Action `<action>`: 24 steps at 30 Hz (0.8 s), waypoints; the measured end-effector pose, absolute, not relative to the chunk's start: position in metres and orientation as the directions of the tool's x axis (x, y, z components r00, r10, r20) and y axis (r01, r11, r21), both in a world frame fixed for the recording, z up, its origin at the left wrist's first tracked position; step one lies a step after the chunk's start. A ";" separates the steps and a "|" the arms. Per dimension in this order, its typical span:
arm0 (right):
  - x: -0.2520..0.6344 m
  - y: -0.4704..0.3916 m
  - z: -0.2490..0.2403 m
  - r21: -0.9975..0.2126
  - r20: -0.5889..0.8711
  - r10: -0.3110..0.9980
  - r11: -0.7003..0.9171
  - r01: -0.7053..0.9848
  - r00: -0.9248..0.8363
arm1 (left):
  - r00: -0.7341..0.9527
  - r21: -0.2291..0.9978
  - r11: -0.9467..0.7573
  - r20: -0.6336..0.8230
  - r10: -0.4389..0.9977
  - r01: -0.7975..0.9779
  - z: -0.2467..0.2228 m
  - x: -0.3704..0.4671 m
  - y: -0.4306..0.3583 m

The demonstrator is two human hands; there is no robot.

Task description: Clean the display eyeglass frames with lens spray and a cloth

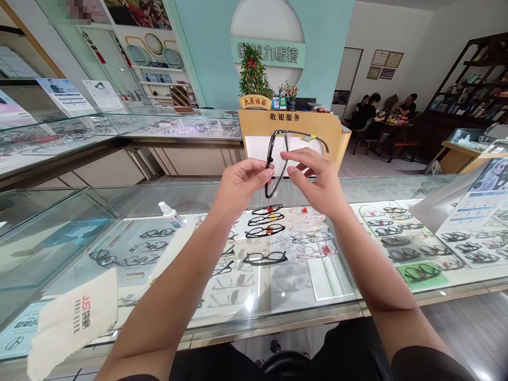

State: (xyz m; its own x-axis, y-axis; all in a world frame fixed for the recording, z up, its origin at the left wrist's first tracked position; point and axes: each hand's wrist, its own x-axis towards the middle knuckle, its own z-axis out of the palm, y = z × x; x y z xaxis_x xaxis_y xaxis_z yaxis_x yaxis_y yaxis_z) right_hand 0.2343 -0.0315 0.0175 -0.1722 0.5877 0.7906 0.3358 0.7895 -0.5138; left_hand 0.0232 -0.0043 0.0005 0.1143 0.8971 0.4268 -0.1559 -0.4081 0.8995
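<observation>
A pair of black-framed glasses (pixel 271 150) is held up above the glass display counter, turned on its side with one temple reaching out to the right. My left hand (pixel 242 185) pinches the frame between thumb and fingers. Close to its right side is my right hand (pixel 315 177), thumb and index finger bent towards the glasses at the inner temple; whether the fingertips press on it is hard to make out. Below the hands, rows of glasses (pixel 265 257) lie in the counter, some with red or orange tags.
A cream cloth (pixel 75 323) lies at the counter's left front, with a white spray bottle (pixel 170 215) farther back. A printed stand (pixel 476 198) is at right. Beyond are a wooden cashier desk (pixel 293 124) and people seated at a table (pixel 391 124).
</observation>
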 end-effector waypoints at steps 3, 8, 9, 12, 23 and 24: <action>0.235 -0.032 0.020 -0.566 0.755 0.643 0.738 0.368 -0.129 | 0.084 0.897 -0.399 0.420 0.904 -0.192 -0.002 0.023 -0.001; 0.239 -0.030 0.021 -0.645 0.694 0.719 0.638 0.421 -0.026 | -0.014 0.863 -0.459 0.467 0.884 -0.209 -0.003 0.019 0.006; 0.240 -0.030 0.021 -0.655 0.678 0.735 0.610 0.445 -0.009 | -0.038 0.854 -0.478 0.481 0.876 -0.203 -0.002 0.018 0.007; 0.244 -0.030 0.022 -0.663 0.622 0.783 0.517 0.541 0.014 | -0.101 0.829 -0.526 0.517 0.850 -0.191 0.000 0.015 0.008; 0.246 -0.039 0.025 -0.625 0.605 0.795 0.508 0.592 -0.044 | -0.120 0.824 -0.528 0.514 0.849 -0.204 0.000 0.017 0.008; 0.244 -0.040 0.024 -0.596 0.660 0.748 0.572 0.564 -0.061 | -0.093 0.829 -0.525 0.518 0.851 -0.193 -0.001 0.019 0.007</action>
State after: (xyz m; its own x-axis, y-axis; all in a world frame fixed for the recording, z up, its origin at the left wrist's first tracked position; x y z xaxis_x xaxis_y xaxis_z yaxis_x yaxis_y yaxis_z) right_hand 0.2438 -0.0396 0.0243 -0.0612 0.7484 0.6604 0.5642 0.5717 -0.5956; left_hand 0.0191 0.0069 -0.0010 -0.0931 0.8505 0.5176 -0.1932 -0.5254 0.8286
